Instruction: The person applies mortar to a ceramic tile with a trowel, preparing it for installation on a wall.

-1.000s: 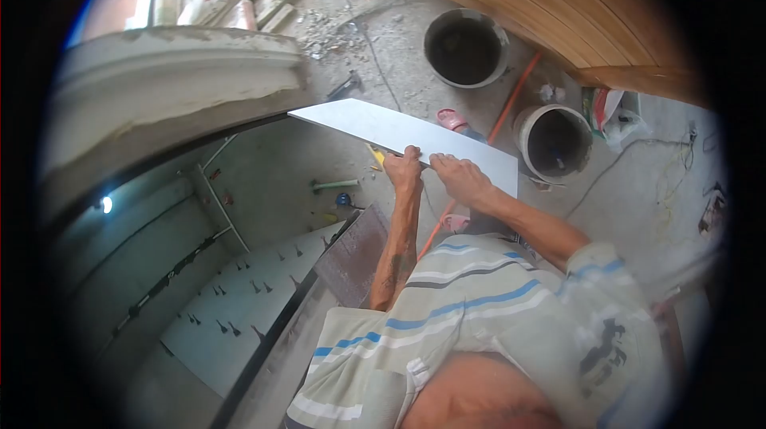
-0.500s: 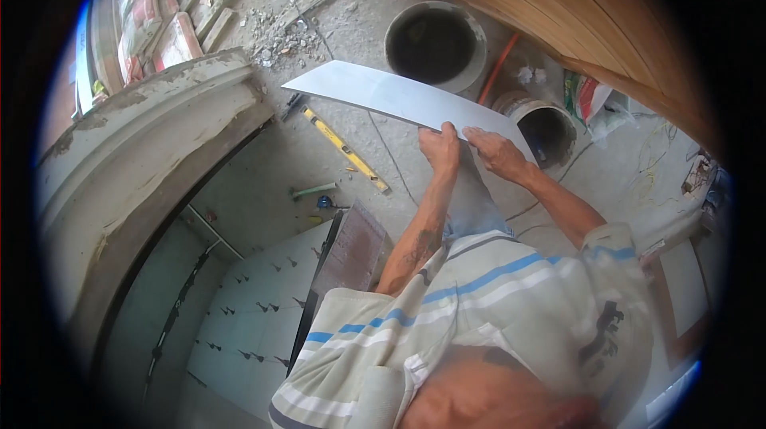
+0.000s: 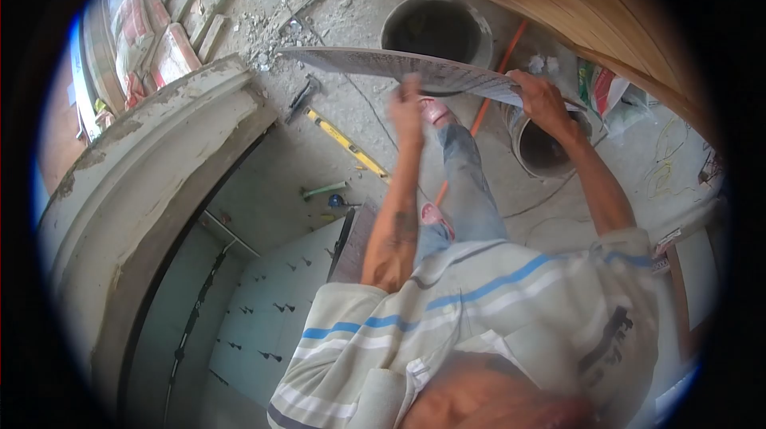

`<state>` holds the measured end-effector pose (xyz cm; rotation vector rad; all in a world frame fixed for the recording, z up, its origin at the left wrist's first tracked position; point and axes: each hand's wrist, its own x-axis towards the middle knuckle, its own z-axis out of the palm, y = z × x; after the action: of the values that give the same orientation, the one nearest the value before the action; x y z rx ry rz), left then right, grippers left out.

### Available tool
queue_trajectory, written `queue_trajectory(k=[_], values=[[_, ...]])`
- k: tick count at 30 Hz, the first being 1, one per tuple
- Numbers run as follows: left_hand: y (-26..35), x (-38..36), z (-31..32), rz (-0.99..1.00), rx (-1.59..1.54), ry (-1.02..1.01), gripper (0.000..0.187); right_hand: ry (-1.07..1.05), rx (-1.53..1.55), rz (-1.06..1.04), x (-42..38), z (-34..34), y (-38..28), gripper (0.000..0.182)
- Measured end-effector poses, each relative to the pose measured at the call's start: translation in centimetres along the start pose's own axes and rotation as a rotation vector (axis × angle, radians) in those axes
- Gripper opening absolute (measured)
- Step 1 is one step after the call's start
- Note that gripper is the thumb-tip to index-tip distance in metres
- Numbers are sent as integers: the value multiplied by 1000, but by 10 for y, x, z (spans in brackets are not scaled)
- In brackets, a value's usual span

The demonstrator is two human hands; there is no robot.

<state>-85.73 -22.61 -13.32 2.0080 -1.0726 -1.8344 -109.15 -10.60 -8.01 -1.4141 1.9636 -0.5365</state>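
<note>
A long tile (image 3: 471, 72) is raised in front of me, its rough grey-brown back facing me and its face turned away. My right hand (image 3: 546, 104) grips it near the right end, fingers wrapped over the upper edge. Blurred by motion, my left hand (image 3: 407, 110) is at the tile's lower edge left of the middle; its fingers are smeared and I cannot tell whether they hold it. Behind the tile stands a large bucket (image 3: 439, 26) with dark contents. A smaller bucket (image 3: 546, 146) lies tilted below my right hand.
On the floor at left are a yellow spirit level (image 3: 347, 143) and a hammer (image 3: 302, 96). Tiled work with several black clips (image 3: 279, 307) is at lower left, beside a curved ledge (image 3: 171, 142). A wooden panel (image 3: 574, 2) borders the upper right.
The tile has tipped from its white face to its rough back. My right hand has moved right and up along it, and my left hand has moved left and up.
</note>
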Motion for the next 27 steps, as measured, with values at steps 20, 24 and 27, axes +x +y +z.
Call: queue_trajectory(k=[20, 24, 27], values=[[-118, 209, -75, -157, -469, 106, 41, -226, -4, 280, 138, 59, 198, 49], [-166, 233, -81, 16, -230, 101, 36, -210, -65, 277, 135, 88, 256, 55], [-186, 247, -76, 88, -1, 222, 51, -223, -44, 167, 145, 116, 318, 54]])
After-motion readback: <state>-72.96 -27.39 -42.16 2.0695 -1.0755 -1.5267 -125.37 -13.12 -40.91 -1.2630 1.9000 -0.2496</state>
